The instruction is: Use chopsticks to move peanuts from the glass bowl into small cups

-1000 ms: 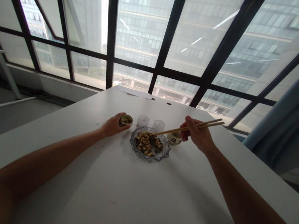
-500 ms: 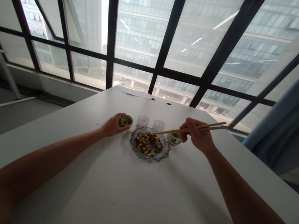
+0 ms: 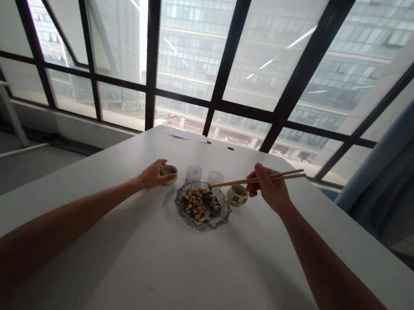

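My left hand (image 3: 153, 173) is curled around a small cream cup (image 3: 169, 174), thumb along its front and fingers at its far side. The cup stands upright on the white table, its inside mostly in shadow. In my right hand (image 3: 267, 183) is a pair of wooden chopsticks (image 3: 232, 181), their tips at the back rim of a clear glass dish (image 3: 224, 219). Nuts and dark bits (image 3: 199, 204) fill much of that dish. Just below my right fingers stands a second cream cup (image 3: 237, 196) with black characters.
Two frosted white cups (image 3: 193, 173) stand behind the glass dish. Papers (image 3: 181, 133) lie at the table's far edge, near a round hole (image 3: 230, 148). Beyond are dark-framed windows, with a blue curtain (image 3: 395, 160) on the right.
The cup in my left hand has gone from tilted, with its contents showing, to upright on the table. My view has tipped up slightly. The chopsticks remain in my right hand.
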The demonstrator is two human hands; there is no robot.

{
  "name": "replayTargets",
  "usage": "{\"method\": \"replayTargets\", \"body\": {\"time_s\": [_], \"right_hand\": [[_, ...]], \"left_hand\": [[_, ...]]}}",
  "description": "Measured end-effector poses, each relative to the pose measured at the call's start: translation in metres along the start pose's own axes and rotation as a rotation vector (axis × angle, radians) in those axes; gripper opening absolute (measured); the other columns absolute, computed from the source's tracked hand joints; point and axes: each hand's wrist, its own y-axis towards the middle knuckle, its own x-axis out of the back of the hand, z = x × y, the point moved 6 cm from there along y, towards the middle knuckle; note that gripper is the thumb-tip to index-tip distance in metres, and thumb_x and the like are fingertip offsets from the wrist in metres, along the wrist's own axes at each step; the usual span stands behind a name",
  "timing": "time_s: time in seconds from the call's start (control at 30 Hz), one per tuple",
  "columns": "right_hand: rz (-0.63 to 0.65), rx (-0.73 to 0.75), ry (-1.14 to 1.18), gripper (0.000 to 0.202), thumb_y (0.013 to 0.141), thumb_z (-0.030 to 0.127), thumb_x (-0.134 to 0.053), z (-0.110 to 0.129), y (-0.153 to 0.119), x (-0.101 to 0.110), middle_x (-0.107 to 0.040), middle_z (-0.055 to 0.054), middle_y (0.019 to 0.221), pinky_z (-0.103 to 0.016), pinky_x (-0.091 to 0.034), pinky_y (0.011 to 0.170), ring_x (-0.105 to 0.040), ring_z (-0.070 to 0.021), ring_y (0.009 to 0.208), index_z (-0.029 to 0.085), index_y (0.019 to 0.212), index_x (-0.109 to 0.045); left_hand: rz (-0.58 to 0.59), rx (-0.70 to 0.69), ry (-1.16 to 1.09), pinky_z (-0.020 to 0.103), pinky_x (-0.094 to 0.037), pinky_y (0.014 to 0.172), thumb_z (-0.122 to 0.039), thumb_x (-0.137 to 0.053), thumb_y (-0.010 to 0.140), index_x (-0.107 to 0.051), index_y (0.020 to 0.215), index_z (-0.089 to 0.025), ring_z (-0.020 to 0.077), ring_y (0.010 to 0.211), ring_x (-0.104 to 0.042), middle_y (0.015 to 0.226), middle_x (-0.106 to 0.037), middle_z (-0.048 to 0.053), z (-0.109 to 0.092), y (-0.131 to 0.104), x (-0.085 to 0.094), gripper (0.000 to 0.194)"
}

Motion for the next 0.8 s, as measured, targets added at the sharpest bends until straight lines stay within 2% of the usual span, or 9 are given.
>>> {"method": "replayTargets", "body": {"time_s": [0.1,0.23,0.33,0.4,0.47,0.57,0.63,0.7,0.8], "right_hand": [[-0.031,0.044,-0.067,0.064,0.069,0.08,-0.068,-0.003,0.0,0.006,-0.062,-0.004,0.044,-0.022,-0.044,0.03,-0.054,-0.0124,0.031,0.017,0.06,-0.064],[-0.009,0.158,-0.19,0.061,0.078,0.076,-0.063,0.0,-0.003,0.009,-0.063,-0.003,0.046,-0.021,-0.045,0.033,-0.056,-0.0118,0.035,0.017,0.064,-0.065],[0.013,0.223,-0.235,0.059,0.083,0.074,-0.06,0.006,-0.005,0.01,-0.064,-0.003,0.048,-0.022,-0.047,0.035,-0.057,-0.0122,0.036,0.018,0.065,-0.066],[0.007,0.238,-0.231,0.059,0.085,0.073,-0.058,0.009,-0.005,0.011,-0.064,-0.003,0.048,-0.022,-0.046,0.035,-0.058,-0.0125,0.036,0.018,0.066,-0.066],[-0.031,0.25,-0.216,0.059,0.086,0.072,-0.057,0.011,-0.005,0.013,-0.064,-0.003,0.048,-0.022,-0.045,0.034,-0.057,-0.0126,0.035,0.018,0.067,-0.066],[-0.121,0.299,-0.221,0.056,0.09,0.069,-0.054,0.013,-0.007,0.015,-0.065,-0.003,0.05,-0.022,-0.046,0.035,-0.058,-0.0127,0.037,0.018,0.069,-0.065],[-0.157,0.345,-0.243,0.055,0.092,0.067,-0.053,0.014,-0.01,0.013,-0.065,-0.003,0.051,-0.023,-0.049,0.038,-0.06,-0.0131,0.038,0.018,0.069,-0.065],[-0.166,0.385,-0.274,0.055,0.093,0.066,-0.05,0.014,-0.015,0.009,-0.065,-0.003,0.051,-0.024,-0.05,0.04,-0.06,-0.0138,0.039,0.019,0.07,-0.064],[-0.151,0.423,-0.35,0.055,0.096,0.065,-0.045,0.012,-0.024,0.0,-0.067,-0.004,0.053,-0.026,-0.052,0.044,-0.063,-0.0153,0.042,0.02,0.071,-0.064]], "left_hand": [[0.013,-0.078,0.163,0.05,-0.046,0.103,-0.073,-0.063,0.076,-0.048,0.138,-0.014,0.0358,0.122,-0.059,0.138,-0.059,0.021,-0.03,0.016,-0.002,0.087],[0.131,-0.159,0.314,0.053,-0.04,0.108,-0.069,-0.056,0.084,-0.043,0.144,-0.017,0.0372,0.13,-0.054,0.142,-0.057,0.019,-0.081,0.034,-0.029,0.08],[0.257,-0.093,0.38,0.053,-0.042,0.106,-0.061,-0.062,0.083,-0.04,0.145,-0.016,0.038,0.126,-0.058,0.137,-0.061,0.02,-0.098,0.043,-0.055,0.079],[0.268,-0.082,0.381,0.05,-0.046,0.102,-0.051,-0.066,0.082,-0.041,0.143,-0.016,0.0365,0.121,-0.062,0.132,-0.064,0.019,-0.101,0.046,-0.063,0.075],[0.214,-0.177,0.35,0.046,-0.049,0.1,-0.039,-0.07,0.079,-0.044,0.141,-0.016,0.034,0.118,-0.063,0.129,-0.065,0.018,-0.105,0.048,-0.063,0.071],[0.097,-0.468,0.3,0.045,-0.047,0.106,-0.021,-0.071,0.075,-0.045,0.139,-0.016,0.0319,0.123,-0.057,0.133,-0.061,0.016,-0.115,0.044,-0.054,0.069],[0.035,-0.614,0.264,0.048,-0.045,0.109,-0.016,-0.068,0.075,-0.045,0.14,-0.017,0.0319,0.126,-0.053,0.136,-0.058,0.015,-0.121,0.04,-0.047,0.069],[0.006,-0.663,0.225,0.05,-0.045,0.109,-0.017,-0.067,0.077,-0.042,0.142,-0.018,0.032,0.126,-0.052,0.137,-0.058,0.015,-0.123,0.038,-0.042,0.069],[0.007,-0.649,0.187,0.051,-0.044,0.109,-0.021,-0.068,0.079,-0.041,0.144,-0.019,0.0325,0.127,-0.052,0.139,-0.056,0.015,-0.126,0.037,-0.04,0.071]]}}
